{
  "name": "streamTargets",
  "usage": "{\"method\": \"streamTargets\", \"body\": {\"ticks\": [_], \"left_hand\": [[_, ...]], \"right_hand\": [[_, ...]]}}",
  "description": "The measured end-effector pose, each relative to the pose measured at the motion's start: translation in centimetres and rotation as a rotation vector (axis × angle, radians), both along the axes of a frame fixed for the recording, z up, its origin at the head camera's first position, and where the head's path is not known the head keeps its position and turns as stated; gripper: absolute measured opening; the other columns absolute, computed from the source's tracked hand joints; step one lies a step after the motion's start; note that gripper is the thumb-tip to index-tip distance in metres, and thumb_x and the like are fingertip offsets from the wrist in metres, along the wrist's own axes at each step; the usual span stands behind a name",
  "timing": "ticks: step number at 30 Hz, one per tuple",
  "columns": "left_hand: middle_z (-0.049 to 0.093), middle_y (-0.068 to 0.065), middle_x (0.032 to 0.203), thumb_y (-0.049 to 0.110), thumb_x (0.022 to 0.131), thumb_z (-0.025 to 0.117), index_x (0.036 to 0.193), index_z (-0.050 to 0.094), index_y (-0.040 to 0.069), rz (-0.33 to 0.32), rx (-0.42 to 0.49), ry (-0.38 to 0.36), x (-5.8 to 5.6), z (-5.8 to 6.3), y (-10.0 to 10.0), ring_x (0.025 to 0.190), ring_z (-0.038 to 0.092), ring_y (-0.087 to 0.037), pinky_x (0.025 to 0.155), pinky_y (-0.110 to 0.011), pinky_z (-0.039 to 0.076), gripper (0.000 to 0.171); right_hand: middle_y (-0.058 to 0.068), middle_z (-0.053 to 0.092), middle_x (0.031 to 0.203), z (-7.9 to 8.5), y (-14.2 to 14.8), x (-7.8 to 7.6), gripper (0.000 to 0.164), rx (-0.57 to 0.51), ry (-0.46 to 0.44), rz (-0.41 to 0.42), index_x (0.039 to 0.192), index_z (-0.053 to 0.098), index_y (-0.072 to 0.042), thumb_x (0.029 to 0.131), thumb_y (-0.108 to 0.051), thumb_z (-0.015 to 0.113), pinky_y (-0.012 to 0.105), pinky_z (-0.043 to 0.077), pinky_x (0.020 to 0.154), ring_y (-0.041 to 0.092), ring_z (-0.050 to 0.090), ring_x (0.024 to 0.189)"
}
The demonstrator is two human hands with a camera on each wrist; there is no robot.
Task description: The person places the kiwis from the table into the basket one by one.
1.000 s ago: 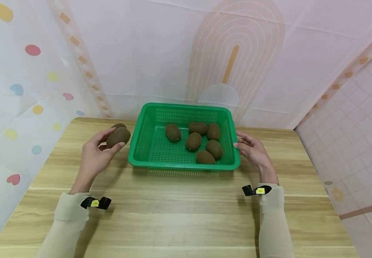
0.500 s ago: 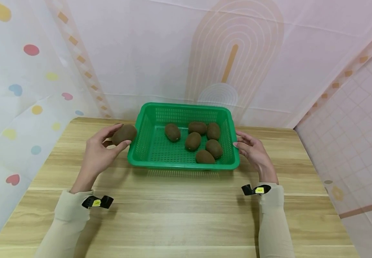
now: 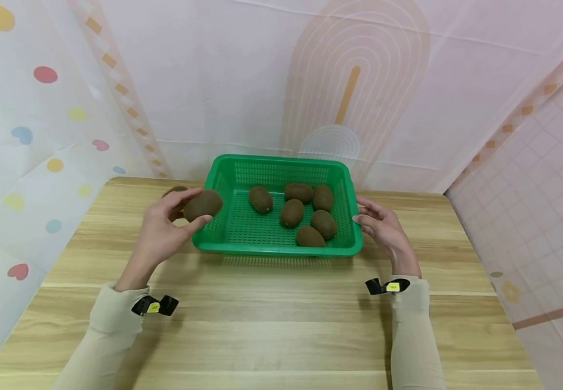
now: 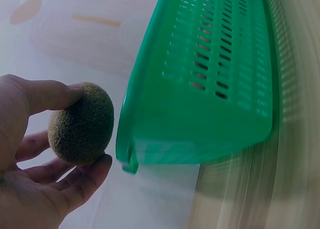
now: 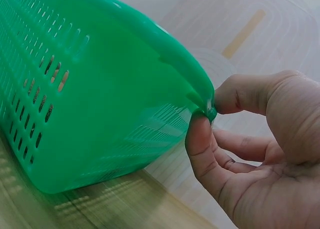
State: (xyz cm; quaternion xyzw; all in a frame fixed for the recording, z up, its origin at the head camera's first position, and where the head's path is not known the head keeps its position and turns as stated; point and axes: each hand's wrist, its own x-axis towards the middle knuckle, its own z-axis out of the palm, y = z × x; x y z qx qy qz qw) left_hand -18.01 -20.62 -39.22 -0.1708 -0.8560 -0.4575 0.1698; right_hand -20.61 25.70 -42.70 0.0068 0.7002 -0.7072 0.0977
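My left hand [image 3: 164, 225] holds a brown, fuzzy kiwi [image 3: 204, 205] between thumb and fingers, overlapping the left rim of a green plastic basket [image 3: 271, 251] in the head view. From the left wrist, the same kiwi [image 4: 82, 124] shows beside the basket's rim, at about its height. At the opposite end, my right hand [image 3: 382, 227] pinches the basket's rim, thumb on one side and bent fingers on the other, as the right wrist view [image 5: 255, 154] shows. Several kiwis [image 3: 292, 213] lie inside, mostly toward the right half.
Partly hidden behind my left hand is another kiwi [image 3: 174, 190]. The basket stands on a wooden table [image 3: 281, 325] near its back edge. A patterned cloth wall [image 3: 242, 81] rises right behind, with more cloth on both sides.
My left hand has moved right with its kiwi, from beside the basket to over its left rim. The right hand has stayed on the rim; the kiwis inside have not moved.
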Motion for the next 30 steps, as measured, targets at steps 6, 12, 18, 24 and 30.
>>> {"method": "streamTargets", "body": {"ticks": [6,12,18,24,30], "left_hand": [[0.069,-0.012,0.115,0.001,0.082,0.085,0.134,0.068,0.008,-0.065,-0.009,0.05,0.2,0.1,0.9,0.097,0.059,0.003,0.079,-0.005,0.05,0.055],[0.069,-0.01,0.114,-0.001,0.083,0.083,0.132,0.069,0.007,-0.108,-0.002,0.048,0.2,-0.2,1.3,0.1,0.06,0.002,0.081,-0.008,0.053,0.051],[0.067,-0.006,0.109,-0.005,0.085,0.08,0.128,0.071,0.006,-0.124,0.036,0.046,0.3,-0.4,1.2,0.102,0.063,-0.002,0.08,-0.013,0.056,0.046],[0.067,-0.015,0.111,-0.001,0.086,0.08,0.131,0.07,0.007,-0.094,0.025,0.042,0.0,-0.3,0.7,0.106,0.064,-0.008,0.083,-0.014,0.056,0.046],[0.066,-0.017,0.12,0.002,0.088,0.08,0.135,0.066,0.007,-0.067,0.013,0.02,-0.5,-0.2,-0.1,0.113,0.059,0.005,0.091,-0.008,0.051,0.05]], "right_hand": [[0.0,0.061,0.118,0.0,0.0,0.0,0.062,-0.006,-0.002,0.0,0.158,0.039,-0.006,0.1,0.0,0.06,0.019,0.057,0.083,0.007,0.065,0.099],[0.001,0.061,0.118,-0.1,0.0,0.0,0.062,0.001,-0.006,-0.002,0.158,0.039,-0.006,0.1,0.0,0.06,0.019,0.057,0.083,0.007,0.065,0.099],[0.001,0.06,0.119,-0.1,0.1,-0.1,0.062,0.004,-0.011,0.006,0.159,0.037,-0.006,0.101,-0.001,0.06,0.02,0.056,0.084,0.007,0.065,0.099],[0.0,0.06,0.119,0.0,0.1,0.0,0.062,0.001,-0.012,0.008,0.159,0.037,-0.005,0.101,-0.001,0.06,0.019,0.056,0.084,0.006,0.065,0.099],[0.0,0.06,0.119,-0.1,0.1,0.0,0.062,0.0,-0.009,0.004,0.158,0.038,-0.005,0.101,-0.001,0.06,0.02,0.056,0.083,0.007,0.064,0.099]]}}
